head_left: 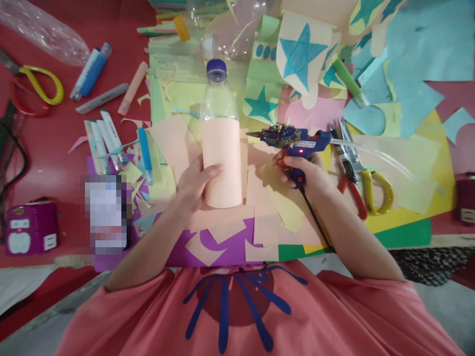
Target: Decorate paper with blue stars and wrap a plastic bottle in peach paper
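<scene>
A clear plastic bottle (219,101) with a dark blue cap stands before me, its lower part wrapped in pale peach paper (222,148). My left hand (196,183) grips the wrapped part low on its left side, thumb across the front. On the right, my right hand (304,170) is closed round the handle of a blue hot glue gun (302,143), fingers at its orange trigger. The gun's nozzle points left towards the bottle, a short gap away. A small red light glows on its body, and a clear glue stick (386,155) trails from its back.
Paper scraps (208,249) lie under and around the bottle. Right of the gun are yellow-handled scissors (376,193) and red-handled pliers (354,195). Markers (94,71), a phone (107,212) and a purple box (31,227) lie left. Paper with a teal star (302,52) lies behind.
</scene>
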Motion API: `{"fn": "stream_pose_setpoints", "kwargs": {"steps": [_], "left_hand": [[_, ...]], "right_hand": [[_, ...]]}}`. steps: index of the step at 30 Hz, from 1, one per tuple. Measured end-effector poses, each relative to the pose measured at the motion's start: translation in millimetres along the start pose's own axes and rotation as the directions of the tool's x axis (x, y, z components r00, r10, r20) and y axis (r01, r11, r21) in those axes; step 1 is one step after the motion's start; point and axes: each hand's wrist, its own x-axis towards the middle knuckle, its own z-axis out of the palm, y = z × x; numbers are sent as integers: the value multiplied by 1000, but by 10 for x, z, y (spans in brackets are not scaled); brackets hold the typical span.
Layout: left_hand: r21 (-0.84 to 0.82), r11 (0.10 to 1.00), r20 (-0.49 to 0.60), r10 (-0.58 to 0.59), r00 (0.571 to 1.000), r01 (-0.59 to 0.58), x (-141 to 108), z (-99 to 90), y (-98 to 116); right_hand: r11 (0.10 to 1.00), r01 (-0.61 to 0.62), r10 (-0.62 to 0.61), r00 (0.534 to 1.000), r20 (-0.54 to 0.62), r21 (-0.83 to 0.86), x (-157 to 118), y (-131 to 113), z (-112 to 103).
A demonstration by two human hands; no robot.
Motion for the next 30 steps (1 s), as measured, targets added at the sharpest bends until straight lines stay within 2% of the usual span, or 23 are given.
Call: {"fn": "stream_pose_setpoints", "kwargs": {"steps": [7,20,30], "left_hand": [[-2,1000,44,-27,999,27,-28,23,73],[-72,997,79,-6,997,11,-24,10,59],[-78,997,81,10,997,-4,-39,12,48]], "right_hand": [[993,44,-48,998,-43,-106,32,33,-11],[968,-48,20,993,-116,-245,23,4,31],[962,-60,20,988,-150,-266,18,0,35]]}}
